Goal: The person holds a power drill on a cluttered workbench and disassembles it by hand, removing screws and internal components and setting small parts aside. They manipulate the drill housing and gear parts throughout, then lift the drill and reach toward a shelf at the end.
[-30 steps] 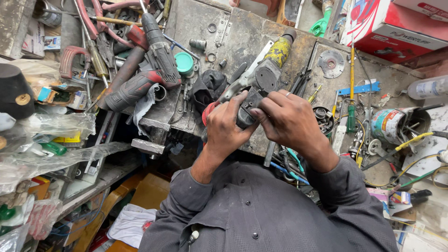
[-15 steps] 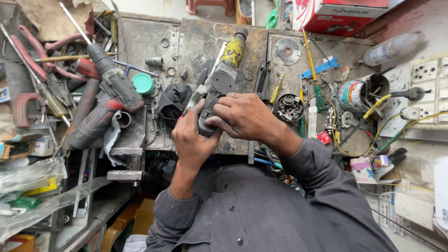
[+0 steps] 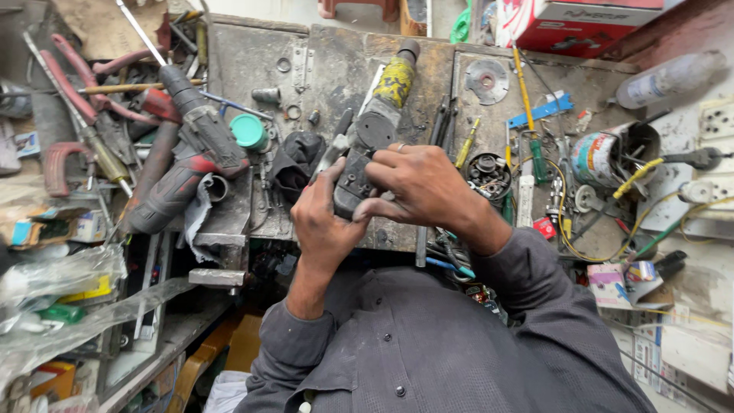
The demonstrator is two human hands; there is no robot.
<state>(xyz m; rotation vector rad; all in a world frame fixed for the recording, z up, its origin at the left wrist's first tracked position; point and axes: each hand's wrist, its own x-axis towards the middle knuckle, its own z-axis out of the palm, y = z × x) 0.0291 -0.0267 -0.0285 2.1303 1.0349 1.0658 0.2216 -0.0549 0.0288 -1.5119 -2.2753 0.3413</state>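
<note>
A grimy black power tool (image 3: 372, 141) with a worn yellow nose lies lengthwise on the metal workbench (image 3: 321, 61), nose pointing away from me. My left hand (image 3: 321, 222) grips its rear handle from the left, thumb pressed on the housing. My right hand (image 3: 424, 187) closes over the same rear end from the right, fingers curled across the top; a ring shows on one finger. The tool's rear end is partly hidden under both hands.
A red and black drill (image 3: 187, 153) lies at the left among pliers and screwdrivers. A green cap (image 3: 248, 130), a black part (image 3: 294, 157), a grinding disc (image 3: 487, 80), a tin of tools (image 3: 604, 157), yellow wires and a red box (image 3: 581, 27) crowd the bench.
The view has shifted, so the bench and tool sit further right and lower in frame. Both hands stay on the tool's rear end, the right hand's fingers spread a little wider.
</note>
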